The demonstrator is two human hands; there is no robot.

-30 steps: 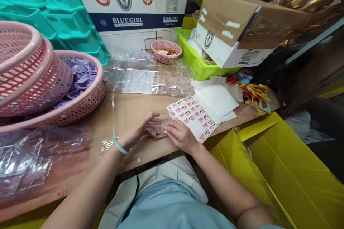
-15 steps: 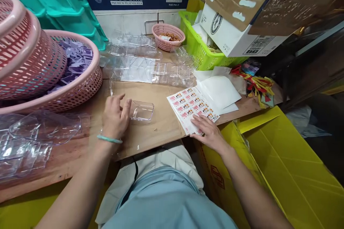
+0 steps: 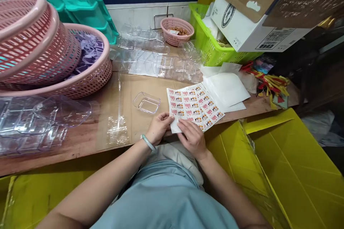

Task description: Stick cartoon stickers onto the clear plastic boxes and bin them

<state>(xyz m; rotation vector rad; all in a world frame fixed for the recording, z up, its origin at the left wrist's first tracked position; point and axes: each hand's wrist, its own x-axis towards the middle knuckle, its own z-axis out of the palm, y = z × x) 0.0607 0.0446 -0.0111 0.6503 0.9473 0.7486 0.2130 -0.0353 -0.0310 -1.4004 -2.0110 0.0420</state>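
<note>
A sticker sheet (image 3: 188,105) printed with cartoon cats and pink lettering lies at the table's front edge, partly over another such sheet (image 3: 211,105). My left hand (image 3: 159,127) pinches its near left corner, which is bent up and shows a white underside. My right hand (image 3: 192,137) holds the same corner from the right, fingers bent over the paper. A small clear plastic tray (image 3: 147,102) sits on the cardboard just beyond my left hand, with neither hand touching it.
Pink baskets (image 3: 104,68), one with purple pieces, stand at the left near clear plastic packaging (image 3: 53,121). More clear packaging (image 3: 158,59) lies at the back. A white paper stack (image 3: 228,91) and green crate (image 3: 212,52) are right; a yellow box (image 3: 290,150) stands below the edge.
My left hand has left the clear tray and moved right to the sticker sheet. My right hand has shifted left, and the sheet's near corner is now bent up between both hands.
</note>
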